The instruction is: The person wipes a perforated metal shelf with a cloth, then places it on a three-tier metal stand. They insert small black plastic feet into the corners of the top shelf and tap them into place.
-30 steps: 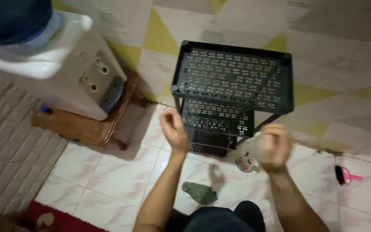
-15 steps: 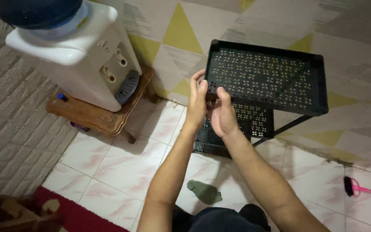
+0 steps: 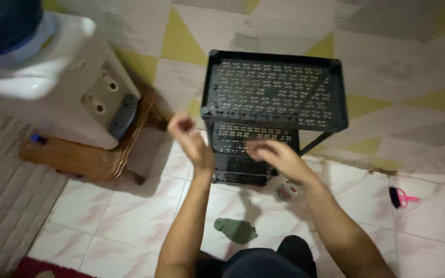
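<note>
A black perforated shelf rack [image 3: 276,92] with several tiers stands against the wall on the tiled floor. My left hand [image 3: 189,138] hovers just left of its front left corner post, fingers loosely curled and blurred, holding nothing that I can make out. My right hand [image 3: 279,157] reaches out in front of the rack's lower tiers, fingers spread and empty. A small round pale object [image 3: 286,191] lies on the floor below my right wrist. A dark green cloth [image 3: 236,230] lies on the tiles between my forearms.
A white water dispenser [image 3: 52,77] with a blue bottle sits on a low wooden stool [image 3: 86,157] at the left. A pink and black brush [image 3: 400,197] lies on the floor at the right. Ribbed grey matting [image 3: 6,206] covers the far left.
My hands were together at the rack's front left corner half a second ago. They have come apart, the left moving left and the right dropping lower.
</note>
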